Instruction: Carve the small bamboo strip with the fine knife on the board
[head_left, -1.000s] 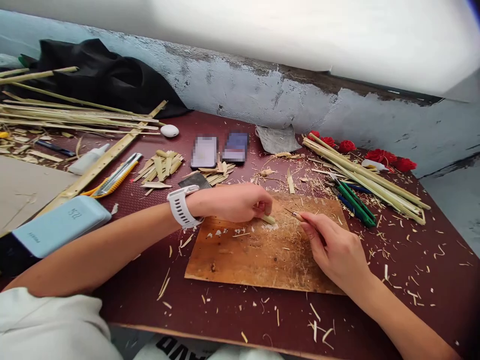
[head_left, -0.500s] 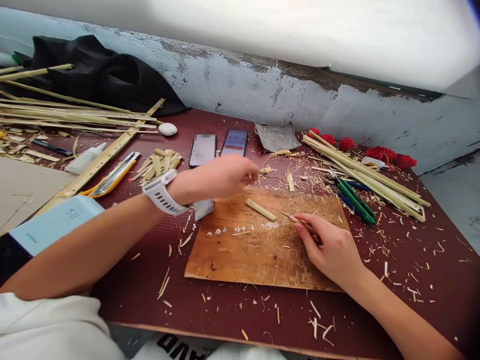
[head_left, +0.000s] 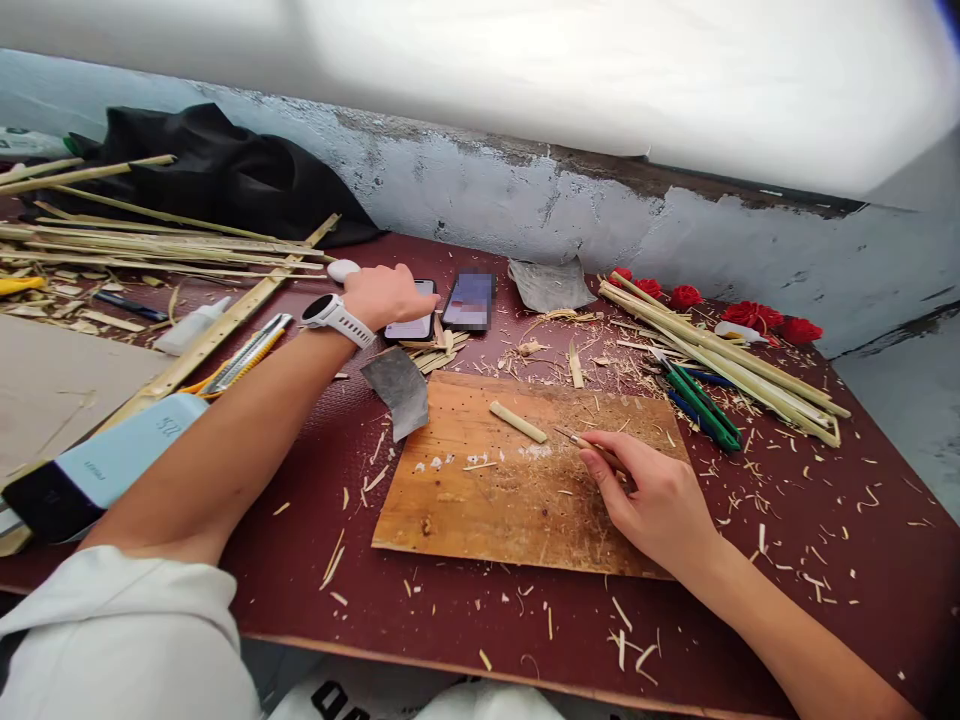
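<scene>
My left hand (head_left: 390, 297), a watch on its wrist, reaches over the left phone (head_left: 414, 322) with the index finger stretched out at the screen; it holds nothing that I can see. Part of that phone is covered by the hand. My right hand (head_left: 649, 490) is closed around a slim carving knife (head_left: 576, 438), its tip pointing left. Just left of the tip, a short bamboo piece (head_left: 518, 422) lies on the wooden board (head_left: 480, 520), apart from the blade. A second phone (head_left: 469, 300) lies to the right of the first.
Grey sandpaper (head_left: 397, 390) overlaps the board's left corner; another grey sheet (head_left: 551, 285) lies by the wall. Bamboo strips (head_left: 720, 350), green-handled pliers (head_left: 701, 405) and red flowers (head_left: 750, 315) are at right. A yellow cutter (head_left: 247, 355) and light-blue power bank (head_left: 135, 450) are at left.
My left hand has moved left and away from me, from above the board's far edge to the left phone. The right hand keeps its grip on the knife. The view has shifted slightly.
</scene>
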